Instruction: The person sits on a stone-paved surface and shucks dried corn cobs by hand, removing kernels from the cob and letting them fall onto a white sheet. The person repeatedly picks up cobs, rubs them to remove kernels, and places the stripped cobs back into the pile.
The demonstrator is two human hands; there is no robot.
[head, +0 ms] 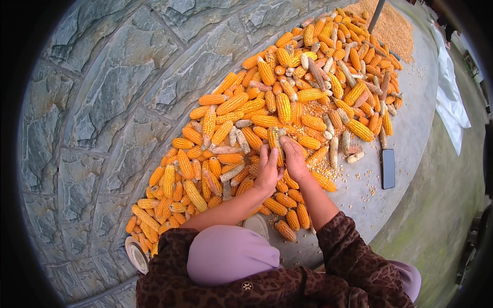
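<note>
My left hand and my right hand meet over a heap of dried yellow corn cobs. Between them they grip one upright corn cob, its top end partly bared of kernels. The fingers of both hands are closed around it, and its lower part is partly hidden by them. Loose kernels lie scattered on the concrete to the right of my hands. Several stripped cobs rest on the heap and at its right edge.
A stone-patterned wall runs along the left. A phone lies on the concrete at the right. Behind are a kernel pile, a pole and a white plastic sheet. A round container is at lower left, a shoe below my hands.
</note>
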